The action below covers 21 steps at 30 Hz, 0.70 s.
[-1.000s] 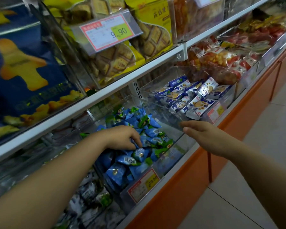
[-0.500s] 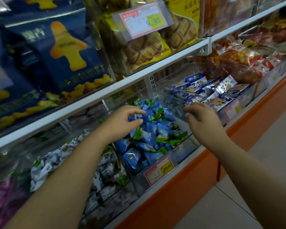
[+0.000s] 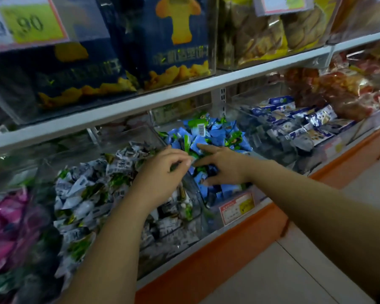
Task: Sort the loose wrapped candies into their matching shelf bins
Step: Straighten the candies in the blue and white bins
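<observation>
A clear bin of blue-and-green wrapped candies (image 3: 217, 134) sits on the lower shelf. Left of it is a bin of white-and-green wrapped candies (image 3: 90, 189). My left hand (image 3: 160, 176) hovers over the divider between these two bins, fingers curled, fingertips pinching what looks like a small green-and-white candy (image 3: 190, 155). My right hand (image 3: 224, 167) lies on the blue candies with fingers spread, index finger stretched toward the back of the pile. The two hands nearly touch at the fingertips.
Pink wrapped candies (image 3: 4, 216) fill a bin at far left. Blue-white biscuit packets (image 3: 305, 123) and red-orange bags (image 3: 349, 91) lie to the right. A white shelf edge (image 3: 140, 106) overhangs the bins, with snack bags above. A price tag (image 3: 237, 207) fronts the blue bin.
The view has swung left. My left hand moved from above the blue candies to the divider and curled its fingers. My right hand came off the bin's right wall onto the blue pile.
</observation>
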Available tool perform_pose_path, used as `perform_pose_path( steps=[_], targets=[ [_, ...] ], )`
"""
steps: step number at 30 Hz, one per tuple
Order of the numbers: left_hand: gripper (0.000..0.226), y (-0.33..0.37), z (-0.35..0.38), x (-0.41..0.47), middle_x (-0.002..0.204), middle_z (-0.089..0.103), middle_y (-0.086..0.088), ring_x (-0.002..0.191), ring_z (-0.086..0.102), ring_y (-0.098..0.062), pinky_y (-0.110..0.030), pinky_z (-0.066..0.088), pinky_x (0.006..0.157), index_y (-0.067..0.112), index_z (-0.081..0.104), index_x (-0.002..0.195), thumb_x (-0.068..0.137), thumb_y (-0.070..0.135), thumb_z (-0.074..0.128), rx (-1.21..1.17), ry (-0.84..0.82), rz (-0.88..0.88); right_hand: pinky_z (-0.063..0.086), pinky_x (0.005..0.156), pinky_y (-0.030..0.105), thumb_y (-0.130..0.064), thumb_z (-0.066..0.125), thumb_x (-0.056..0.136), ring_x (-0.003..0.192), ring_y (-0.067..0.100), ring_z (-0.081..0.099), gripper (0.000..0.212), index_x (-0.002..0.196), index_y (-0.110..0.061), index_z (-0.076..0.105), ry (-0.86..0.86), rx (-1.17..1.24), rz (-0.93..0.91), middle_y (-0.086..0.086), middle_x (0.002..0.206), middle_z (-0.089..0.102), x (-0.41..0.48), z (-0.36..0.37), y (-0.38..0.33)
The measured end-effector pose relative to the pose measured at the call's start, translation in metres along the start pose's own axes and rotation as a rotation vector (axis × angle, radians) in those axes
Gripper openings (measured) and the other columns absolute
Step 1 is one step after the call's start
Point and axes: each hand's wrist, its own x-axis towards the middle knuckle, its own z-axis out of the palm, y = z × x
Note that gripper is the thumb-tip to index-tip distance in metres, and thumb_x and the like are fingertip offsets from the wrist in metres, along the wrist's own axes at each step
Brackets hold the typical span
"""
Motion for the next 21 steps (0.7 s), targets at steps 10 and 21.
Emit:
perform_pose_path(
  steps=[10,21],
  targets=[
    [0.02,-0.008,-0.008,0.002,0.124,0.05,0.019,0.135,0.032,-0.005,-0.027,0.027,0.106,0.033,0.064,0.107,0.098,0.031,0.045,-0.108,-0.032,-0.004,0.035,0.082,0.023,-0.027,0.059,0.093,0.114,0.024,0.053,0.032,0.124,-0.017,0.06,0.12,-0.048,0.303,0.006,0.129,0.057,-0.033,-0.033,0.064],
    [0.018,-0.004,-0.014,0.005,0.139,0.045,0.017,0.135,0.033,-0.005,-0.029,0.031,0.102,0.043,0.065,0.094,0.096,0.035,0.049,-0.206,-0.021,-0.081,0.026,0.112,0.047,-0.052,0.065,0.081,0.139,0.029,0.025,0.072,0.143,-0.03,0.038,0.341,-0.005,0.015,0.009,0.151,0.031,0.029,-0.038,0.019]
  ],
)
